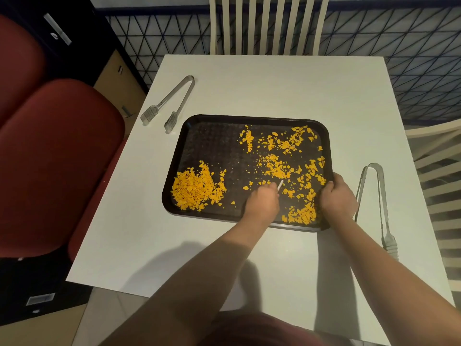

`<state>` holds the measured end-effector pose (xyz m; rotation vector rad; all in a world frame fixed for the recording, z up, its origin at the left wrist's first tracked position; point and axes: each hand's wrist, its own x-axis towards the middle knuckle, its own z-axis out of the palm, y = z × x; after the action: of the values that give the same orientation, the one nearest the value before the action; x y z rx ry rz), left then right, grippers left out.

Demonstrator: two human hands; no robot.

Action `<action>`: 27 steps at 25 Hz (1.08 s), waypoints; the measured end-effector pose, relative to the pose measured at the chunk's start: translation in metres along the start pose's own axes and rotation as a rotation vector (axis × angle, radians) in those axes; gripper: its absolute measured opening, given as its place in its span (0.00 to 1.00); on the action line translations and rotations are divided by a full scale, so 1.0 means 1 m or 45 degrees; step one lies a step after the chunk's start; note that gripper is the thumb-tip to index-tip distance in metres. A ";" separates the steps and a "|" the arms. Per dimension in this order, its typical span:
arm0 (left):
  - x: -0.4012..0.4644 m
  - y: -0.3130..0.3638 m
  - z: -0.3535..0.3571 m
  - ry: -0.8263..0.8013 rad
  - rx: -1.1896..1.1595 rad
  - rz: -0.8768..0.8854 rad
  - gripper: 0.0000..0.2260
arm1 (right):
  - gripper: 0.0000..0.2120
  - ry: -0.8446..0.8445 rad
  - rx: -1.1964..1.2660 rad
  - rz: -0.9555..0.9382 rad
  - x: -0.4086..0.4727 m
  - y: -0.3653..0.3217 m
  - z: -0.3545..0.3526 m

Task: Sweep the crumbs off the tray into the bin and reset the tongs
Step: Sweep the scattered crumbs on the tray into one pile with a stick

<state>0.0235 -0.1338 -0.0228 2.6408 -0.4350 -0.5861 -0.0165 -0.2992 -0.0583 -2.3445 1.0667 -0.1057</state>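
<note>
A black tray (pixel 212 126) lies on the white table (pixel 274 83). Orange crumbs are heaped at its near left corner (pixel 197 188) and scattered over its right half (pixel 279 166). My left hand (pixel 262 203) is over the tray's near middle, fingers curled round a small white stick-like tool (pixel 280 185); what it is I cannot make out. My right hand (pixel 336 198) grips the tray's right rim near the front corner. One pair of metal tongs (pixel 172 101) lies off the tray's far left corner. A second pair (pixel 379 203) lies to the right of the tray.
A red upholstered seat (pixel 57 158) stands left of the table. A pale slatted chair (pixel 267 23) is at the far side and another (pixel 439 171) at the right. No bin is in view.
</note>
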 end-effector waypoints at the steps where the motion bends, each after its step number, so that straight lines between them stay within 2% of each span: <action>1: 0.000 -0.005 0.001 0.052 0.003 -0.064 0.09 | 0.17 -0.003 -0.005 -0.001 0.000 0.000 0.000; 6: -0.013 -0.051 -0.010 0.343 -0.056 -0.413 0.11 | 0.17 -0.003 -0.008 -0.006 0.001 0.000 0.001; 8: -0.016 -0.057 -0.016 0.414 -0.137 -0.473 0.11 | 0.17 0.001 -0.006 -0.005 0.001 0.000 0.001; 10: -0.016 -0.045 -0.015 0.387 -0.194 -0.370 0.09 | 0.16 0.001 -0.006 0.000 0.001 -0.001 0.001; 13: -0.013 -0.014 -0.003 0.191 -0.126 -0.131 0.09 | 0.17 0.001 -0.006 -0.002 0.000 -0.002 0.000; 15: -0.005 -0.005 0.000 0.134 -0.083 -0.133 0.10 | 0.17 -0.003 -0.014 -0.005 -0.001 -0.002 -0.001; 20: 0.013 -0.033 -0.020 0.304 -0.181 -0.501 0.10 | 0.17 -0.008 -0.021 0.006 0.000 -0.002 -0.001; 23: 0.010 -0.060 -0.032 0.402 -0.225 -0.621 0.09 | 0.17 -0.012 -0.021 0.012 0.000 -0.003 -0.001; 25: 0.008 -0.057 -0.031 0.422 -0.231 -0.534 0.09 | 0.17 -0.006 -0.015 0.017 0.000 -0.003 -0.001; 27: 0.005 -0.040 -0.022 0.347 -0.162 -0.319 0.09 | 0.17 -0.007 -0.003 0.019 0.000 -0.003 -0.002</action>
<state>0.0465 -0.0939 -0.0240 2.6177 0.0138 -0.3063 -0.0151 -0.2980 -0.0549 -2.3374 1.0819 -0.0928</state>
